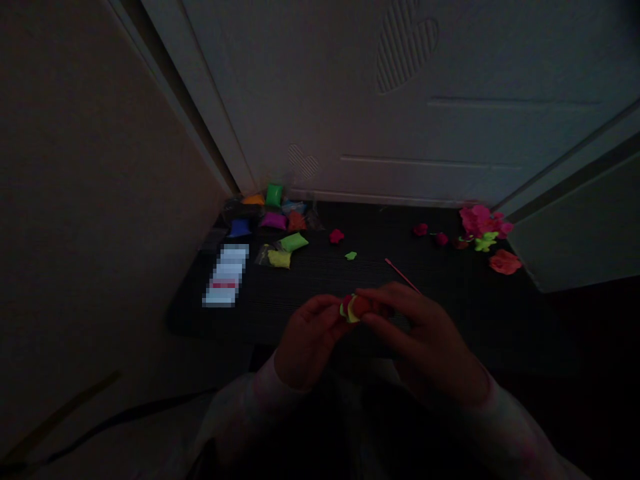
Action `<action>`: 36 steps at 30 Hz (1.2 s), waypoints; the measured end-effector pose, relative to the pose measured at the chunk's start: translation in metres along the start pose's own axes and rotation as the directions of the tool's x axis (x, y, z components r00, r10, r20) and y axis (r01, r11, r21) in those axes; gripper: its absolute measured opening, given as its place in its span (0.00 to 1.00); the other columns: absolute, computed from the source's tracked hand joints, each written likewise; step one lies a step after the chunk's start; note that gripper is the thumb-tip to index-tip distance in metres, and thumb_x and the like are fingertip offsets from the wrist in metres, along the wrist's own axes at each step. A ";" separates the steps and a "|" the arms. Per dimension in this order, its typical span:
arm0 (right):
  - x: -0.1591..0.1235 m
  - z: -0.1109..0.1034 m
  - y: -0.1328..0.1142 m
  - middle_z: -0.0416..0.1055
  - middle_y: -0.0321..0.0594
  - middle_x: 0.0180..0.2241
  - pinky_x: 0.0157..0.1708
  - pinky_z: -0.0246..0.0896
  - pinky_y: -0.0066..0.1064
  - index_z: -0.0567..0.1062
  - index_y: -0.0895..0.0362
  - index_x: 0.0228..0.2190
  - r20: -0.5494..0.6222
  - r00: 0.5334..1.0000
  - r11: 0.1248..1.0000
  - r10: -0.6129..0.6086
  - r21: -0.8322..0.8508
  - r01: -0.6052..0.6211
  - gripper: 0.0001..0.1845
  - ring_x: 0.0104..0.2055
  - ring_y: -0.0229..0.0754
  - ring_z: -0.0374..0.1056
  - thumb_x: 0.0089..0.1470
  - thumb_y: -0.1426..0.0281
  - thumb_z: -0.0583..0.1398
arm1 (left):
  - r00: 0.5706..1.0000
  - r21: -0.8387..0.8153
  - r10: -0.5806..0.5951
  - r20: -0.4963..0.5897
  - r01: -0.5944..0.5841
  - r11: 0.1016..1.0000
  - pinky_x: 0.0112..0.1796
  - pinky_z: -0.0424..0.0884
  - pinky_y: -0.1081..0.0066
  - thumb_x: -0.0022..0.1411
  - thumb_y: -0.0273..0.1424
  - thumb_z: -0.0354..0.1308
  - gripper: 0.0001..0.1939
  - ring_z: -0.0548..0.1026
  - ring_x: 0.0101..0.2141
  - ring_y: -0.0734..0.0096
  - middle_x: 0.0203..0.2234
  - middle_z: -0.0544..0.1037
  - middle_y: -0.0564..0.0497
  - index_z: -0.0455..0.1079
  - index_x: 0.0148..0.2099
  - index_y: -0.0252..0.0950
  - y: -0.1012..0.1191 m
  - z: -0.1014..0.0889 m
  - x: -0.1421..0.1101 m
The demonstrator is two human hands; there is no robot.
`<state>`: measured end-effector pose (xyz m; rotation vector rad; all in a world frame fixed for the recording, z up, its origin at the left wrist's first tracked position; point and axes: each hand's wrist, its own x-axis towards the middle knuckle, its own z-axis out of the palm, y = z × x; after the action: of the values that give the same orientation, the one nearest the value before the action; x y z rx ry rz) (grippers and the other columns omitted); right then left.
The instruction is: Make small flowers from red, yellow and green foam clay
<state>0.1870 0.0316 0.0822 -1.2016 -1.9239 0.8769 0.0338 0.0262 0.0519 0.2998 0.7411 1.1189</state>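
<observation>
Between both hands, just above the table's front part, is a small piece of modelling clay (351, 310) with green, yellow and red layers. My left hand (306, 341) pinches it from the left with bent fingers. From the right, my right hand (431, 339) closes thumb and fingertips on its orange-red side. Dim light and the fingers hide part of its shape. Beyond my right hand lies a thin pink stick tool (400, 273). A small light green clay piece (351, 255) and a red flower-shaped clay piece (337, 237) rest farther back.
Several bags of coloured clay, including a green bag (274, 195) and a yellow bag (279, 259), lie at the back left of the dark table (310, 287). A blurred white card (227, 275) is nearby. Pink clay flowers (477, 220) sit at the right, against a white door (320, 87).
</observation>
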 end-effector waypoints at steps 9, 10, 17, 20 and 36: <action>0.004 0.003 0.015 0.68 0.38 0.36 0.37 0.60 0.29 0.71 0.52 0.41 0.061 0.990 0.960 0.123 0.247 -0.135 0.13 0.39 0.37 0.64 0.51 0.66 0.55 | 0.994 0.218 0.108 -0.030 -0.099 0.971 0.29 0.67 0.77 0.44 0.22 0.61 0.04 0.73 0.25 0.79 0.21 0.77 0.55 0.70 0.26 0.34 0.001 0.004 0.001; 0.005 0.004 0.016 0.68 0.38 0.36 0.38 0.60 0.29 0.71 0.52 0.40 0.070 0.989 0.953 0.130 0.266 -0.144 0.13 0.39 0.37 0.64 0.51 0.66 0.55 | 0.991 0.255 0.126 -0.031 -0.115 0.960 0.29 0.67 0.78 0.44 0.22 0.60 0.04 0.72 0.25 0.79 0.21 0.77 0.55 0.69 0.26 0.34 0.000 0.004 0.001; 0.005 0.008 0.022 0.69 0.36 0.35 0.39 0.59 0.29 0.72 0.52 0.39 0.093 0.983 0.907 0.161 0.379 -0.184 0.12 0.38 0.36 0.65 0.52 0.66 0.54 | 0.983 0.354 0.180 -0.039 -0.155 0.922 0.27 0.66 0.78 0.45 0.24 0.61 0.05 0.72 0.23 0.79 0.19 0.75 0.57 0.67 0.26 0.34 -0.002 0.001 0.002; 0.005 0.010 0.024 0.69 0.36 0.35 0.40 0.59 0.29 0.72 0.51 0.39 0.090 0.983 0.898 0.161 0.400 -0.183 0.12 0.39 0.36 0.65 0.52 0.66 0.54 | 0.982 0.372 0.187 -0.031 -0.162 0.914 0.28 0.66 0.78 0.45 0.25 0.61 0.05 0.72 0.24 0.80 0.19 0.75 0.57 0.67 0.26 0.34 -0.002 0.000 0.002; 0.006 0.017 0.029 0.64 0.35 0.32 0.30 0.57 0.28 0.72 0.51 0.36 -0.004 0.993 0.963 0.117 0.244 -0.113 0.11 0.31 0.34 0.60 0.47 0.67 0.59 | 0.992 0.115 0.092 -0.083 -0.082 0.990 0.31 0.70 0.75 0.44 0.25 0.62 0.10 0.73 0.29 0.77 0.27 0.75 0.55 0.67 0.32 0.34 -0.005 0.004 0.009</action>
<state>0.1838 0.0444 0.0508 -1.1765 -1.6876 1.1244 0.0423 0.0329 0.0484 0.3819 0.8778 1.1810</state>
